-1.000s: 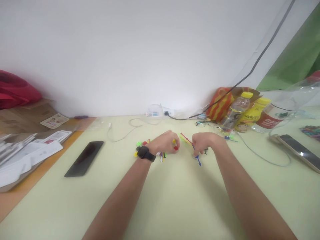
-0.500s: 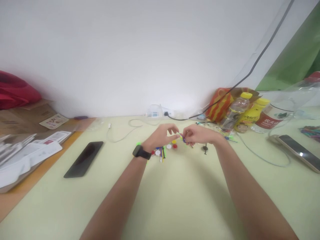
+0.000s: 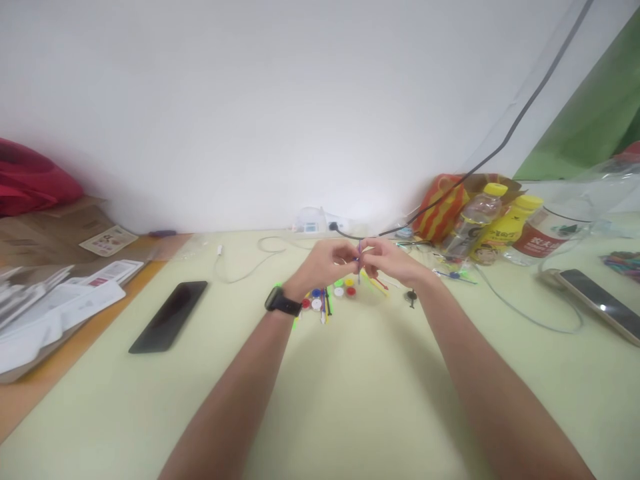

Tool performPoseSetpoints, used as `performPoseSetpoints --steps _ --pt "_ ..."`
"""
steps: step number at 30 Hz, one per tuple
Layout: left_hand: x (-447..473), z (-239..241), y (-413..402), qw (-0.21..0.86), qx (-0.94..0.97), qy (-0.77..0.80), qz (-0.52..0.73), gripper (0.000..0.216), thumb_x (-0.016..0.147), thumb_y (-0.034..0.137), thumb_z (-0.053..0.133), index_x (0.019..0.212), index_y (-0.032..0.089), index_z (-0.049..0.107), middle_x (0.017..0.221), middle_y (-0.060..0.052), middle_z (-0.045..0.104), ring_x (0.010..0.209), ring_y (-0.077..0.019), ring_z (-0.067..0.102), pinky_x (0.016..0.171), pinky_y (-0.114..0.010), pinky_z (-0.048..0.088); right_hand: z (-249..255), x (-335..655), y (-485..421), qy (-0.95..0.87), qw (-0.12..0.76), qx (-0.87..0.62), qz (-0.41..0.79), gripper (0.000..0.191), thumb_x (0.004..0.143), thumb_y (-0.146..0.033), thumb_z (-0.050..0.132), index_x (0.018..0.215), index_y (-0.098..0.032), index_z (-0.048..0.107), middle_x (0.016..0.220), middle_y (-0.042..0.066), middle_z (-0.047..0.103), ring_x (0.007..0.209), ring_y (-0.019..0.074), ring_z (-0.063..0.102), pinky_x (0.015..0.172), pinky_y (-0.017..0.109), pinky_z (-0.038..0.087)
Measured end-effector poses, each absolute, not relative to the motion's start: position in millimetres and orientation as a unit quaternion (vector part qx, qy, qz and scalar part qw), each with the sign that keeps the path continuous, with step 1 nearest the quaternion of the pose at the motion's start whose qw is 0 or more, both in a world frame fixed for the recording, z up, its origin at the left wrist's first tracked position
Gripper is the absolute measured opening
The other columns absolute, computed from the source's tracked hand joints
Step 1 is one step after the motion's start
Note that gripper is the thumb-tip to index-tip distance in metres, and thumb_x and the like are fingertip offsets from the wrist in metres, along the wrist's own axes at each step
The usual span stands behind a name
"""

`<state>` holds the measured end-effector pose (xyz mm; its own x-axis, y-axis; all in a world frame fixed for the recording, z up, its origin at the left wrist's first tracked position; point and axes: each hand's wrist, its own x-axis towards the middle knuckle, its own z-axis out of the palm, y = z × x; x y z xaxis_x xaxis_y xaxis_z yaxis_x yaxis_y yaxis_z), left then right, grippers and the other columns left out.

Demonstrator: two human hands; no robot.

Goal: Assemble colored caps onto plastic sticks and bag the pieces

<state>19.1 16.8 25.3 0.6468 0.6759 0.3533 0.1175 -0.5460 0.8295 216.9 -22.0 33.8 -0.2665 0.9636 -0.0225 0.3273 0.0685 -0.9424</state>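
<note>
A thin blue-purple plastic arrow piece (image 3: 359, 272) stands upright between my fingertips, its details blurred. My left hand (image 3: 327, 263), with a black watch at its wrist, pinches it from the left. From the right, my right hand (image 3: 387, 259) closes its fingers on the same piece. Below the hands lie small round discs: a blue disc (image 3: 317, 293), a white disc (image 3: 339, 292) and a red disc (image 3: 351, 292), among others. Thin coloured arrows, including a black arrow (image 3: 328, 303) and a red-tipped arrow (image 3: 379, 283), lie beside them. A black disc with an arrow (image 3: 411, 297) rests near my right wrist.
A dark phone (image 3: 169, 317) lies to the left, another phone (image 3: 600, 301) to the right. Bottles (image 3: 505, 230) and an orange-striped bag (image 3: 440, 207) stand at the back right. A black cable (image 3: 500, 147) runs down the wall. Papers (image 3: 60, 307) cover the left edge.
My hands have come together, and the left fingers now meet the right ones at the thin piece. The piece has turned upright. The red-tipped arrow below now shows.
</note>
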Motion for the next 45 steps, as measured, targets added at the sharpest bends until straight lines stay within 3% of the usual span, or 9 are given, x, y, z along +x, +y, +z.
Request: performPoseSetpoints --steps 5,11,17,21,25,35,40,43,45 --pt "14 26 13 0.413 0.818 0.266 0.299 0.006 0.077 0.016 0.065 0.081 0.015 0.068 0.076 -0.002 0.071 0.071 -0.0152 0.069 0.065 -0.024 0.052 21 220 -13 -0.662 0.309 -0.619 0.289 0.016 0.086 -0.022 0.053 0.099 -0.02 0.063 0.068 -0.002 0.062 0.059 0.0131 0.053 0.055 0.023 0.038" --pt "16 25 5 0.428 0.856 0.244 0.156 0.006 0.075 0.02 0.073 0.079 0.017 0.07 0.081 -0.004 0.074 0.078 -0.0194 0.072 0.067 -0.027 0.052 8 226 -11 -0.724 0.142 -0.604 0.303 0.023 0.083 -0.014 0.059 0.104 -0.019 0.068 0.084 0.003 0.072 0.064 0.0142 0.061 0.057 0.023 0.042" --pt "26 26 -2 0.329 0.914 0.231 0.059 0.012 0.075 0.021 0.078 0.087 0.019 0.081 0.085 -0.003 0.075 0.078 -0.0192 0.068 0.067 -0.029 0.048 17 235 -14 -0.726 0.082 -0.645 0.225 0.021 0.084 -0.016 0.058 0.1 -0.017 0.072 0.094 0.009 0.074 0.079 0.019 0.065 0.066 0.026 0.045" --pt "14 24 -19 0.303 0.921 0.229 0.089 0.007 0.082 0.025 0.078 0.088 0.022 0.079 0.094 -0.002 0.076 0.094 -0.0216 0.067 0.079 -0.031 0.048 36 272 -24 -0.718 0.035 -0.662 0.214 0.025 0.072 -0.007 0.058 0.085 -0.02 0.075 0.091 0.008 0.073 0.077 0.0206 0.065 0.063 0.028 0.044" --pt "-7 8 -40 0.263 0.918 0.251 0.161 0.005 0.087 0.027 0.077 0.089 0.023 0.076 0.1 -0.002 0.075 0.102 -0.0221 0.064 0.091 -0.035 0.047 44 303 -41 -0.699 -0.03 -0.664 0.264 0.034 0.064 -0.006 0.064 0.087 -0.027 0.079 0.099 0.004 0.075 0.085 0.0221 0.068 0.066 0.028 0.046" --pt "-26 -31 -58 0.085 0.927 0.258 0.258 0.013 0.097 0.022 0.064 0.087 0.02 0.072 0.085 -0.005 0.075 0.091 -0.0245 0.059 0.083 -0.041 0.049 0 316 -83 -0.729 0.092 -0.639 0.227 0.013 0.074 -0.019 0.062 0.084 -0.022 0.07 0.091 0.005 0.072 0.083 0.022 0.065 0.069 0.029 0.046" --pt "-25 -35 -63 -0.029 0.921 0.288 0.262 0.018 0.099 0.017 0.057 0.088 0.02 0.071 0.094 -0.006 0.076 0.096 -0.0282 0.058 0.084 -0.046 0.048 0 305 -96 -0.725 0.137 -0.646 0.194 0.007 0.084 -0.024 0.059 0.085 -0.023 0.065 0.092 0.005 0.069 0.082 0.0218 0.062 0.071 0.032 0.046" --pt "-24 -33 -69 -0.055 0.903 0.304 0.3 0.016 0.097 0.016 0.059 0.106 0.019 0.072 0.111 -0.007 0.075 0.102 -0.03 0.058 0.09 -0.049 0.049 5 288 -99 -0.716 0.192 -0.624 0.248 0.008 0.09 -0.029 0.057 0.087 -0.023 0.061 0.083 0.004 0.067 0.076 0.0204 0.061 0.065 0.031 0.045" --pt "-23 -31 -76 -0.038 0.89 0.304 0.337 0.028 0.096 0.017 0.061 0.123 0.02 0.066 0.117 -0.007 0.074 0.106 -0.029 0.059 0.095 -0.049 0.05 6 272 -101 -0.703 0.255 -0.58 0.323 0.009 0.091 -0.031 0.058 0.09 -0.023 0.059 0.083 0.002 0.066 0.073 0.0186 0.06 0.065 0.031 0.045"
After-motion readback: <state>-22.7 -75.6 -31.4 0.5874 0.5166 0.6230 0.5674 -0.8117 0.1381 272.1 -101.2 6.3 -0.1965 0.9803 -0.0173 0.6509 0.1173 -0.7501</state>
